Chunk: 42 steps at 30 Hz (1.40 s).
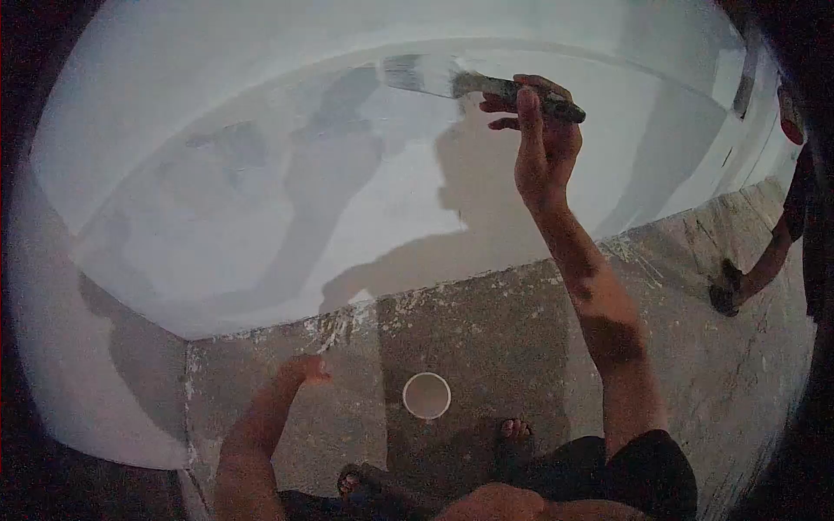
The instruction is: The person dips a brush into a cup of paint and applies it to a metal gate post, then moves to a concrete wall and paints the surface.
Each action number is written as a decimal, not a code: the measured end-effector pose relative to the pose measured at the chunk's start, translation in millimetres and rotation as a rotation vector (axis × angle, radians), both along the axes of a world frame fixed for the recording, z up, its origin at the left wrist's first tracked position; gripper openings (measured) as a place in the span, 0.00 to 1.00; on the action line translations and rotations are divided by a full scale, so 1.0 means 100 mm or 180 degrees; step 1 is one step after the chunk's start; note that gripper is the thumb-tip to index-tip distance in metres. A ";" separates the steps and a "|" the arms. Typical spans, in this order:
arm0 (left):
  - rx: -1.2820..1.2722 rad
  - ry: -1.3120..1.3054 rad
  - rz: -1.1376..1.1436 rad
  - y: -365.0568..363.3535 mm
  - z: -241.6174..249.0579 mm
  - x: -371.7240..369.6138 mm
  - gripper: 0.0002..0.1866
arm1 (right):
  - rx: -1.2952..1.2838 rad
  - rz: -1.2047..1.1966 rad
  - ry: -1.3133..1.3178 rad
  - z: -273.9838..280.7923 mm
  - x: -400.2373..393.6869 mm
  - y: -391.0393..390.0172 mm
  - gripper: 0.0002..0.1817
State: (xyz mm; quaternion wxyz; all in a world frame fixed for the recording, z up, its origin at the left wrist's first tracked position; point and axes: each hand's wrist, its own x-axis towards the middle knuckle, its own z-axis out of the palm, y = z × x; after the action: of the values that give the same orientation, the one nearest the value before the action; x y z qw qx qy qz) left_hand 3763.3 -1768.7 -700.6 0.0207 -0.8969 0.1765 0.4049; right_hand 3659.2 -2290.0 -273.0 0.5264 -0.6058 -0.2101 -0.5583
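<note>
My right hand (547, 130) is raised and wrapped around the dark handle of a paintbrush (469, 84). The bristles point left and lie against the upper part of the wall (391, 217), beside a greyish, wet-looking patch. Lower down on the left, my left hand (313, 368) hangs in front of the speckled floor, apart from the wall. Its fingers are too dark and small to make out. On the floor between my feet and the wall stands a white-rimmed round container (426, 396); what is in it looks pale.
White splashes mark the concrete floor (469, 321) along the wall's foot. A side wall (113, 373) meets it at the left corner. At the far right another person's arm (769, 260) reaches down, the hand around a dark object. Shadows fall across the wall.
</note>
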 end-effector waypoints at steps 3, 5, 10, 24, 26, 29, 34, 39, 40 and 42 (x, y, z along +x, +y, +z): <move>0.0408 0.0269 -0.0485 -0.18 0.23 -0.01 0.48 | 0.0129 -0.0004 0.0044 -0.05 0.04 -0.04 0.16; 0.0234 0.0279 -0.0193 -0.20 0.28 -0.07 0.47 | 0.0173 -0.0030 -0.0022 -0.08 0.01 -0.09 0.16; 0.0439 -0.0048 -0.0484 -0.17 0.13 -0.04 0.49 | 0.0189 -0.0126 -0.0117 -0.12 -0.12 -0.32 0.17; 0.0481 0.0152 -0.0758 -0.29 0.41 -0.07 0.50 | -0.0020 -0.0566 -0.0420 -0.17 -0.25 -0.28 0.18; 0.0497 -0.0167 -0.0707 -0.23 0.34 -0.09 0.50 | 0.0115 -0.0298 -0.0353 -0.14 -0.18 -0.05 0.18; 0.0620 0.0052 -0.0582 -0.29 0.36 -0.06 0.48 | 0.0293 0.0082 -0.0154 -0.17 -0.05 0.17 0.17; 0.0459 0.0088 -0.0564 -0.44 0.64 -0.18 0.46 | 0.0377 0.0042 -0.0024 -0.26 0.04 -0.01 0.17; 0.0369 0.0011 -0.0711 -0.27 0.29 -0.04 0.45 | 0.0351 -0.0573 -0.0101 -0.33 -0.12 -0.52 0.18; 0.0368 0.0020 -0.0608 -0.26 0.29 -0.05 0.46 | 0.0397 -0.0550 -0.0089 -0.34 -0.17 -0.60 0.19; 0.0361 0.0030 -0.0528 -0.28 0.30 -0.02 0.47 | 0.0446 -0.0707 0.0020 -0.35 -0.27 -0.67 0.19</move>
State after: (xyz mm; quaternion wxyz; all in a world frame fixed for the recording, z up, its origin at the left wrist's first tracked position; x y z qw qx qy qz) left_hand 3761.3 -1797.2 -670.5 0.1041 -0.8747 0.2270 0.4153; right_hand 3632.1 -2357.0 -307.7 0.5031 -0.5889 -0.1006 -0.6245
